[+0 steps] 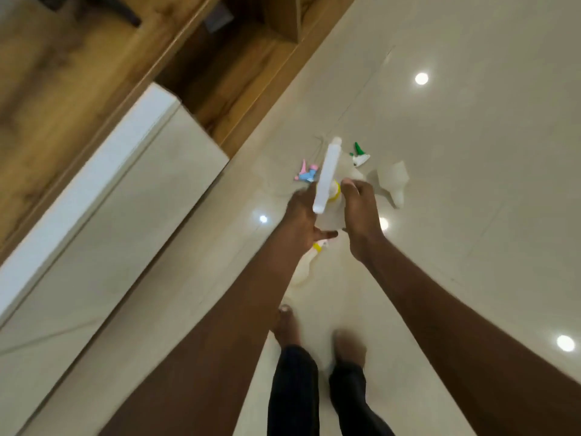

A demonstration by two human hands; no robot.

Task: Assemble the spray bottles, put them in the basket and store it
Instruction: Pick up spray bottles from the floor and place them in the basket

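Left grip: left hand [301,215] is wrapped round the lower body of a white bottle [327,174], fingers closed on it, so the bottle is steadied in the air above the floor while the other hand works on it.
Right grip: right hand [360,212] is pinched shut at the yellow collar [335,191] on the bottle, thumb and fingertips bearing on it; judging by the pose, it is seating or twisting a spray head, though blur hides the thread.
Left of the grips: pink and blue spray head [306,174] lies on the floor [471,152], just beyond the left hand, loose and unfitted.
Below the grips: another bottle with a yellow neck [309,259] lies on the floor, partly hidden by the left forearm.
Right of the grips: green and white spray head [360,155] and an open white bottle [394,184] lie near each other, waiting.
Edges: wooden cabinet [78,73] and its white panel [94,184] bound the left side, well apart from the hands.
Open room: bare floor spreads to the right.
Basket: not in view.
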